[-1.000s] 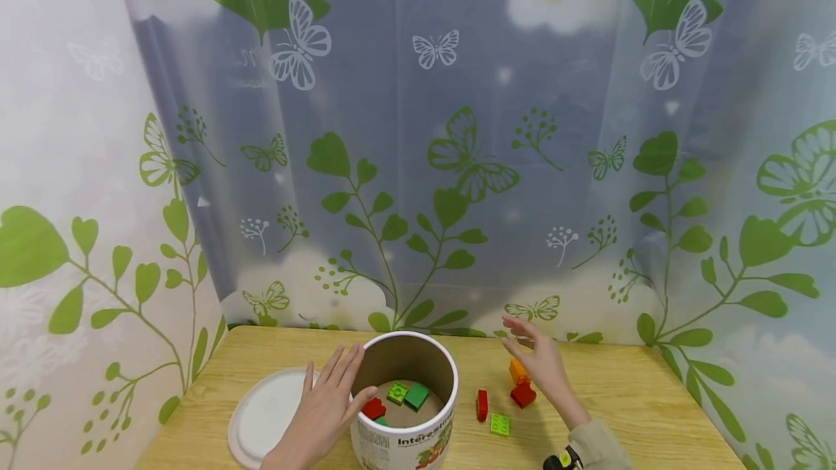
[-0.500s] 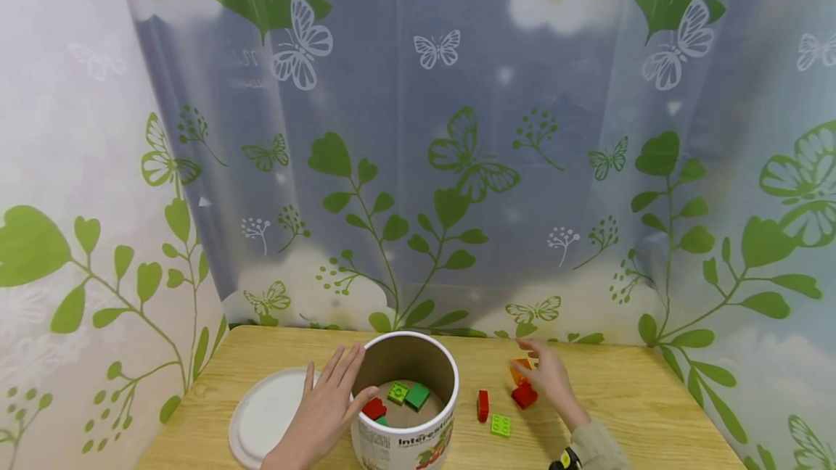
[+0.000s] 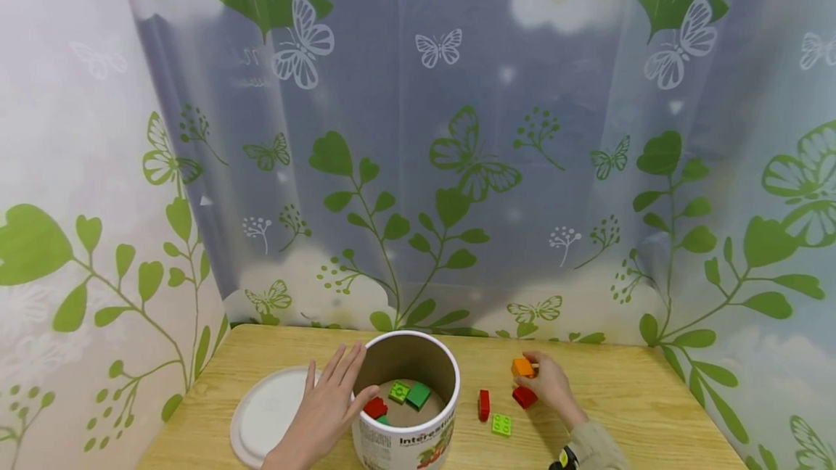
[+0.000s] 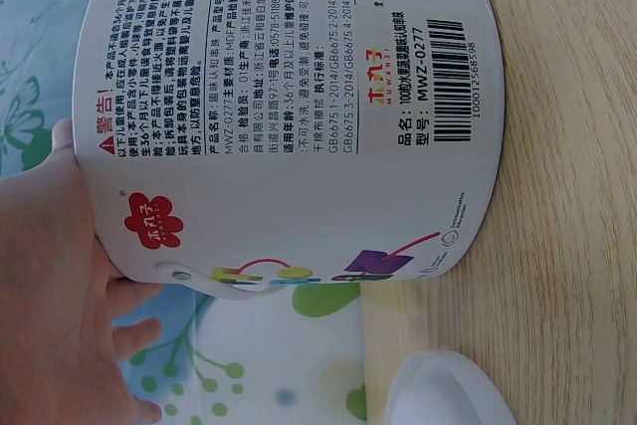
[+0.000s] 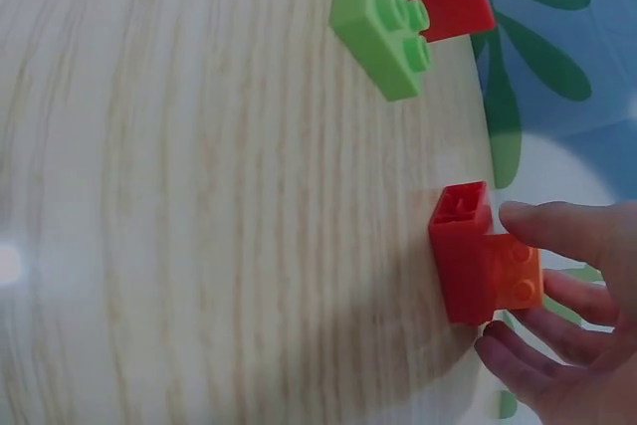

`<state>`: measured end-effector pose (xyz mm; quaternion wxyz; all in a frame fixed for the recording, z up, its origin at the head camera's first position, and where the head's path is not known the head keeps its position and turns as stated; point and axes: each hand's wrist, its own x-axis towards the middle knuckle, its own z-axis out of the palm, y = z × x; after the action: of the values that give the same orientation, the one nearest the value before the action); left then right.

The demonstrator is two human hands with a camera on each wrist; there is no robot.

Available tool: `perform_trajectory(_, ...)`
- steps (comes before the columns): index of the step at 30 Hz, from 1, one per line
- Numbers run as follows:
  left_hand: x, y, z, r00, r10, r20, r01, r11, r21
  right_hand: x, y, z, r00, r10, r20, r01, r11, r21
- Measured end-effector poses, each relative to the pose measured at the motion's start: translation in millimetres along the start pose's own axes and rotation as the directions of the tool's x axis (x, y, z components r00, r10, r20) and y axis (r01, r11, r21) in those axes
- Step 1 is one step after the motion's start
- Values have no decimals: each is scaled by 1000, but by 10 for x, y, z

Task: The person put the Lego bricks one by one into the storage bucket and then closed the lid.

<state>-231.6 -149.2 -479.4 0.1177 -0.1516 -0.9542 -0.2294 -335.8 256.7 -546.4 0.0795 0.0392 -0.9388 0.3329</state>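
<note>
My right hand (image 3: 547,381) pinches an orange toy brick (image 3: 522,367) between thumb and fingers. In the right wrist view the orange brick (image 5: 520,274) shows two studs, and the thumb lies at its upper corner. Right beside it is a red brick (image 5: 462,256) with its hollow underside showing. My left hand (image 3: 329,399), fingers straight and spread, rests against the rim of a white round bucket (image 3: 403,448). Inside the bucket lie a light green brick (image 3: 399,392), a dark green brick (image 3: 418,396) and a red brick (image 3: 375,407).
A white round lid (image 3: 264,412) lies left of the bucket. Between the bucket and my right hand are an upright red brick (image 3: 483,405) and a light green brick (image 3: 501,424) on the wooden table (image 3: 627,397). A leaf-printed curtain (image 3: 496,238) hangs behind the table.
My right hand has come down from above the bricks, and its thumb and fingers have closed around the orange brick. The left hand stays at the bucket rim.
</note>
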Motion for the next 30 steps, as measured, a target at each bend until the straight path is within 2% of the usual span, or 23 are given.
perform_trajectory(9,7,-1,7,1000,4,-6,-4,1000,5,5,-15,-16,1000,8,-21,-8,1000,2)
perform_trajectory(16,7,-8,13,1000,4,-8,-4,1000,11,-9,-240,-107,996,-61,-70,64,997,51)
perform_trajectory(30,4,10,-1,1000,-5,-2,5,1000,1,-87,-629,-263,992,-91,-86,102,985,140)
